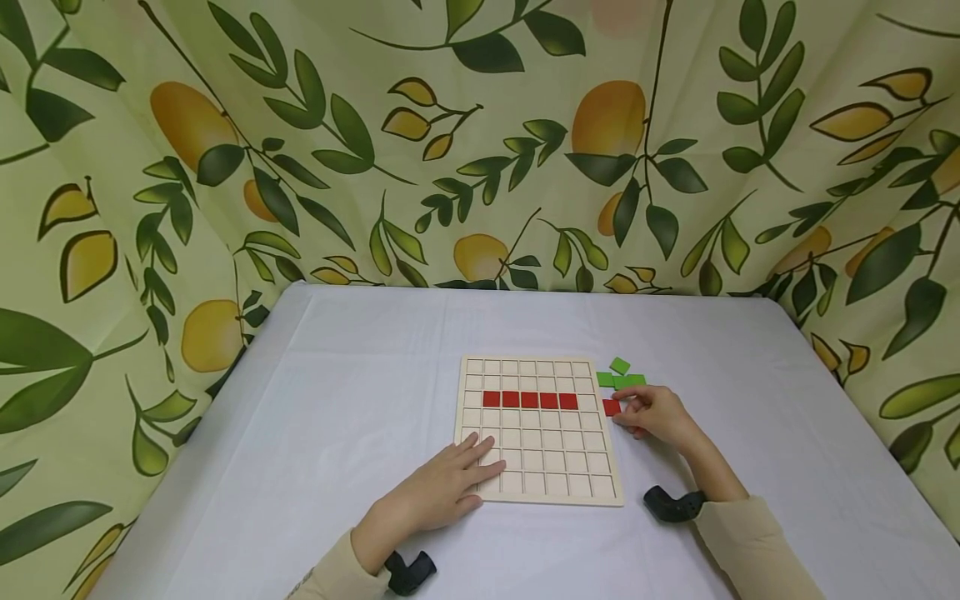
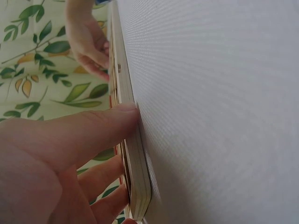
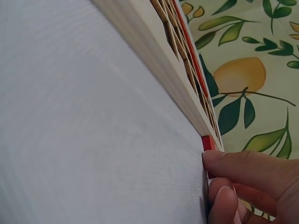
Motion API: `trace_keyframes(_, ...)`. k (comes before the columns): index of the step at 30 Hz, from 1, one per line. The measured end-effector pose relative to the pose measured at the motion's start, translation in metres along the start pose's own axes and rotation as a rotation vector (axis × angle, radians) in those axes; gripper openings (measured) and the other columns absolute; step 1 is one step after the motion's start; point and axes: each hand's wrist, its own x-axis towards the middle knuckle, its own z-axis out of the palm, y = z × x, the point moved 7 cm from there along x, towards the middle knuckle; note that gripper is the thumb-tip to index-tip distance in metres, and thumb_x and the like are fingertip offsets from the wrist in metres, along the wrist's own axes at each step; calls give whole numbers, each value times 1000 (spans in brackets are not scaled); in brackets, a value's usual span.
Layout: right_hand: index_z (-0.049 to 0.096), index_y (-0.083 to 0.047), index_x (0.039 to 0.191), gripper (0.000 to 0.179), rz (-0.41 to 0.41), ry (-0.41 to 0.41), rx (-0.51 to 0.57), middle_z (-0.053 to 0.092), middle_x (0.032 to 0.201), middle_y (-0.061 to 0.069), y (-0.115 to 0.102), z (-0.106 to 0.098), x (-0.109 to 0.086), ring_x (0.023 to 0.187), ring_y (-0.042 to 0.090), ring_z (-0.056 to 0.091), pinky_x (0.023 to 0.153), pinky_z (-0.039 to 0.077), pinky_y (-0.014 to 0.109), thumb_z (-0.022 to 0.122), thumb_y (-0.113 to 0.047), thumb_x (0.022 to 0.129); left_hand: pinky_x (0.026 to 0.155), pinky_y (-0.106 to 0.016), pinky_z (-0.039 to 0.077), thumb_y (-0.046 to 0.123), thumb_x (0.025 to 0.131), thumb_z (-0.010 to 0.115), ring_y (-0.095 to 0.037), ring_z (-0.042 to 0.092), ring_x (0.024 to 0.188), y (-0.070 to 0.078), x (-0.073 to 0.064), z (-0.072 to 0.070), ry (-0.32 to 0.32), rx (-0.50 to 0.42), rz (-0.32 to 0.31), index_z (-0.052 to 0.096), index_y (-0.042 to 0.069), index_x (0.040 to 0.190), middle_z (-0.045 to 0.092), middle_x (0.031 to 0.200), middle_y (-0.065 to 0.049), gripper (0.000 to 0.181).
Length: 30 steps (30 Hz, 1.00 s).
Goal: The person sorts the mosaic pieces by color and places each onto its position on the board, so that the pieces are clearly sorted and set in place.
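A leafy, fruit-patterned curtain (image 1: 510, 92) hangs behind the white table (image 1: 337, 417) and along both sides. On the table lies a flat wooden board (image 1: 543, 461) with a grid of square cells. The left hand (image 1: 438, 487) rests on its near left corner, fingers spread and nearly straight over the cells, thumb against the board's edge. The right hand (image 1: 663, 417) is just beyond the board's right edge, its fingers bent, thumb and index finger nearly together. Beige sleeves (image 1: 757, 542) cover both forearms, and a black piece (image 1: 673, 505) sits at each wrist. A row of 5 red tiles (image 1: 529, 400) fills neighbouring cells in the board's far half, between the 2 hands. Green tiles (image 1: 619, 365) lie beside the far right corner, just past the right hand's fingertips. The right hand pinches 1 loose red tile (image 1: 610, 407) close beside the board.
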Motion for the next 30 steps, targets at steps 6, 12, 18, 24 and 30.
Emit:
trace_keyframes(6, 61, 12, 116, 39, 16, 4, 6, 55, 62, -4, 2, 0, 0, 49, 5, 50, 48, 49, 20, 72, -3, 81, 120, -48, 31, 24, 96, 56, -29, 25, 150, 1, -1, -1, 1, -11, 0, 44, 25, 145, 32, 160, -6, 51)
trace_keyframes(12, 61, 12, 115, 38, 13, 3, 5, 56, 61, -4, 2, 1, 0, 48, 5, 51, 48, 49, 20, 71, -3, 82, 120, -49, 31, 24, 96, 57, -29, 26, 150, 1, -1, -1, 3, -16, 4, 45, 24, 145, 32, 159, -6, 51)
trace_keyframes(18, 62, 12, 112, 35, -11, 7, -20, 57, 61, -3, 0, -1, 0, 47, 5, 51, 47, 48, 19, 71, -3, 82, 121, -47, 31, 26, 96, 56, -28, 25, 151, -1, -1, 1, 1, 0, -5, 44, 27, 146, 31, 160, -4, 51)
trace_keyframes(24, 64, 12, 107, 30, -79, 9, -69, 58, 62, 1, -4, -2, 0, 46, 5, 51, 46, 47, 19, 71, -2, 82, 120, -48, 31, 24, 96, 56, -29, 26, 150, 0, -1, -1, 6, -10, 2, 44, 25, 145, 32, 160, -6, 50)
trace_keyframes(30, 64, 11, 105, 29, -90, 16, -86, 59, 63, 2, -4, -3, 0, 46, 5, 51, 46, 47, 20, 72, -3, 81, 120, -48, 31, 24, 96, 56, -28, 26, 150, 1, -2, -1, 6, -13, 1, 44, 25, 145, 32, 160, -6, 50)
